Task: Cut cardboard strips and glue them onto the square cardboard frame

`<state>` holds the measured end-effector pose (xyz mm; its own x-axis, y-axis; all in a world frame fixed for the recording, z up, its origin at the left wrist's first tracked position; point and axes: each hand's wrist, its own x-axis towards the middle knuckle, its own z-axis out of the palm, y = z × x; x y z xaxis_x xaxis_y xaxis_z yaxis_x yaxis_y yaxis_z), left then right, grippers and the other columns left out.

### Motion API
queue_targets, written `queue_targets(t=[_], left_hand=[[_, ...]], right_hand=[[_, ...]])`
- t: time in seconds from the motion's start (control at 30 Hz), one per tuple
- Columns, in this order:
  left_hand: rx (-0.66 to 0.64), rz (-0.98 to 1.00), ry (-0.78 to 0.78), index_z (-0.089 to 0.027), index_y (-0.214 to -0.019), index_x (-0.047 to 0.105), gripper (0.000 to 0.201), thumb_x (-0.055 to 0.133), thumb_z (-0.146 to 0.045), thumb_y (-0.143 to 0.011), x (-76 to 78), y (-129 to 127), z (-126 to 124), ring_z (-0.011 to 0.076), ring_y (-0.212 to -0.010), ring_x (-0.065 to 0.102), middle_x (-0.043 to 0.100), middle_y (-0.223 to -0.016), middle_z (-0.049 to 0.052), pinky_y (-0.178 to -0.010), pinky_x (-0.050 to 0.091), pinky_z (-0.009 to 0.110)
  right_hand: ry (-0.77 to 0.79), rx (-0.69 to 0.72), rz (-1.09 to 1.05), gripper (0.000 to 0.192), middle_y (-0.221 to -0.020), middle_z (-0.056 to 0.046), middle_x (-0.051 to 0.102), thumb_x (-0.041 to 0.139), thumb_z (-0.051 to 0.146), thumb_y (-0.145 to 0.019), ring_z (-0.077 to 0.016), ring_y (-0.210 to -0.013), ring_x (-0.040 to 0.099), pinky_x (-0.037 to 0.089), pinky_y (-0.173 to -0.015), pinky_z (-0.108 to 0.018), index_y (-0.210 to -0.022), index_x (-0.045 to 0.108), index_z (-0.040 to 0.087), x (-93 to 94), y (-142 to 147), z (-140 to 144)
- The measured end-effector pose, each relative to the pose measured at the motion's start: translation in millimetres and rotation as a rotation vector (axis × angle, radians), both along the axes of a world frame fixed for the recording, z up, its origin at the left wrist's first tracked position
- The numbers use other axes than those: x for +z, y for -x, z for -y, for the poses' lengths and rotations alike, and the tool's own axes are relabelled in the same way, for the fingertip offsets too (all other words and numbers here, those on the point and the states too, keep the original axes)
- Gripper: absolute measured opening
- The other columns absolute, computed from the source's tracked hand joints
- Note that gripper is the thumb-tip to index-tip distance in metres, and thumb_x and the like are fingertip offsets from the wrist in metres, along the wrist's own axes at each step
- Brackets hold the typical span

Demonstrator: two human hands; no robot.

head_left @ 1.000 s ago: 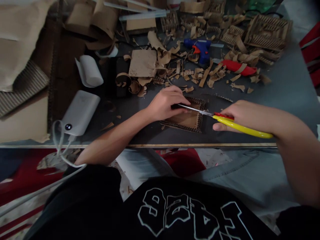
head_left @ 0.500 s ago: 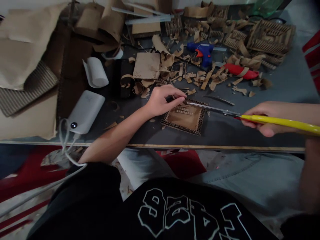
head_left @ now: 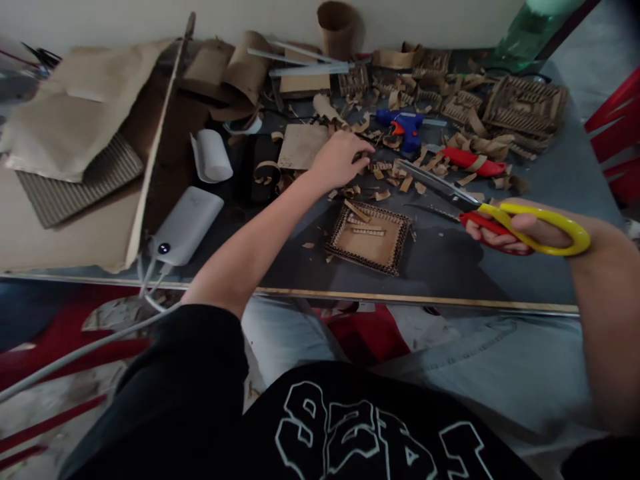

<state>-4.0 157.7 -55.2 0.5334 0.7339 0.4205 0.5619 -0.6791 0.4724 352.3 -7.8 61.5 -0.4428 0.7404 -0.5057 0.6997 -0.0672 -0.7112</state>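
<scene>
My right hand (head_left: 520, 230) grips a pair of scissors (head_left: 450, 190) by their yellow and red handles. The blades lie nearly together and point up and left over the scraps. My left hand (head_left: 343, 160) hovers by the heap of cardboard scraps (head_left: 383, 170), its fingers curved and apart, with nothing visible in them. In front of it on the table lies a square cardboard tray (head_left: 367, 253) with a corrugated rim. Inside the tray are a few short cardboard strips (head_left: 367, 231), one slanting near its upper left corner.
A blue glue gun (head_left: 405, 127) and a red object (head_left: 473, 161) lie among curled scraps. Corrugated cardboard pieces (head_left: 525, 110) are at the back right. To the left are a white power bank (head_left: 185, 223) with a cable, a white roll (head_left: 213, 157) and large cardboard sheets (head_left: 75, 207).
My left hand has left the tray and moved up to the scraps. The scissors have lifted away from the tray and turned, so their handles show face-on. The view has shifted slightly.
</scene>
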Motion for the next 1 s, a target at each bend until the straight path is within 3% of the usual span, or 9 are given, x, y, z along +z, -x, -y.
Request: queue_targets(t=[0.07, 0.13, 0.27, 0.37, 0.53, 0.63, 0.73, 0.9, 1.0], left_hand=[[-0.01, 0.005, -0.07, -0.024, -0.101, 0.081, 0.031, 0.075, -0.047, -0.081, -13.0, -13.6, -19.5, 0.031, -0.106, 0.06, 0.073, -0.104, 0.012, -0.09, 0.052, 0.045], [-0.058, -0.007, -0.096, -0.024, -0.095, 0.082, 0.031, 0.078, -0.048, -0.076, -20.7, -28.9, -29.7, 0.0308, -0.105, 0.058, 0.072, -0.1, 0.012, -0.089, 0.052, 0.043], [-0.047, -0.108, -0.047, -0.026, -0.079, 0.079, 0.018, 0.08, -0.041, -0.07, -14.8, -46.0, -30.3, 0.03, -0.098, 0.058, 0.068, -0.086, 0.01, -0.084, 0.052, 0.042], [0.019, -0.07, 0.026, -0.025, -0.078, 0.075, 0.012, 0.077, -0.036, -0.073, 4.7, -40.3, -16.7, 0.027, -0.087, 0.06, 0.067, -0.079, 0.008, -0.08, 0.052, 0.043], [0.037, 0.376, 0.145, -0.022, -0.088, 0.062, 0.028, 0.071, -0.048, -0.086, 30.2, -16.7, 19.1, 0.0186, -0.075, 0.067, 0.067, -0.08, 0.004, -0.072, 0.053, 0.037], [0.079, 0.556, 0.38, -0.022, -0.092, 0.054, 0.047, 0.06, -0.069, -0.091, 25.0, -3.3, 28.9, 0.017, -0.081, 0.072, 0.065, -0.082, 0.001, -0.068, 0.054, 0.033], [0.114, 0.565, 0.389, -0.023, -0.096, 0.052, 0.064, 0.047, -0.086, -0.086, 11.3, 7.9, 31.1, 0.0147, -0.089, 0.072, 0.064, -0.082, 0.0, -0.072, 0.055, 0.031], [0.019, 0.632, 0.389, -0.02, -0.098, 0.051, 0.058, 0.047, -0.078, -0.094, 0.8, 15.2, 51.3, 0.0193, -0.091, 0.077, 0.07, -0.096, 0.005, -0.07, 0.057, 0.031], [0.0, 0.639, 0.398, -0.02, -0.105, 0.053, 0.05, 0.041, -0.069, -0.1, 4.8, 12.1, 72.1, 0.0198, -0.097, 0.078, 0.073, -0.106, 0.007, -0.073, 0.06, 0.031]], right_hand=[[0.162, 0.055, -0.132, 0.082, -0.058, 0.003, 0.045, 0.051, 0.096, -0.072, -0.0114, -0.047, 0.036, 0.031, -0.044, -0.031, -0.098, 0.065, 0.02, -4.0, -2.9, -2.1], [0.217, 0.058, -0.171, 0.079, -0.06, 0.004, 0.043, 0.056, 0.094, -0.072, -0.0102, -0.05, 0.034, 0.028, -0.046, -0.03, -0.098, 0.062, 0.019, -3.2, -1.3, -1.9], [0.226, 0.063, -0.124, 0.081, -0.062, 0.004, 0.042, 0.057, 0.094, -0.07, -0.0098, -0.052, 0.035, 0.028, -0.046, -0.029, -0.097, 0.062, 0.018, 3.3, 5.1, 1.9], [0.202, 0.062, -0.094, 0.083, -0.06, 0.005, 0.041, 0.057, 0.095, -0.068, -0.0099, -0.05, 0.035, 0.029, -0.043, -0.028, -0.096, 0.063, 0.018, 5.9, 6.8, 3.8], [0.13, 0.01, -0.07, 0.078, -0.064, 0.003, 0.044, 0.061, 0.089, -0.072, -0.0106, -0.051, 0.039, 0.033, -0.044, -0.029, -0.101, 0.064, 0.017, 2.2, 7.2, 5.3], [0.051, -0.066, -0.051, 0.072, -0.067, 0.002, 0.046, 0.062, 0.083, -0.076, -0.0094, -0.05, 0.039, 0.031, -0.045, -0.03, -0.102, 0.065, 0.016, -2.8, 10.5, 6.7], [-0.012, -0.203, -0.098, 0.067, -0.068, 0.003, 0.044, 0.063, 0.079, -0.078, -0.0085, -0.049, 0.037, 0.026, -0.045, -0.031, -0.101, 0.064, 0.016, -6.9, 17.9, 9.3], [-0.046, -0.362, -0.165, 0.07, -0.062, 0.005, 0.04, 0.068, 0.083, -0.072, -0.0087, -0.048, 0.037, 0.027, -0.044, -0.031, -0.095, 0.06, 0.018, -10.6, 33.9, 16.2], [-0.12, -0.352, -0.154, 0.075, -0.063, 0.005, 0.041, 0.068, 0.089, -0.067, -0.0097, -0.048, 0.037, 0.028, -0.043, -0.03, -0.096, 0.058, 0.02, -12.8, 39.8, 21.7]])
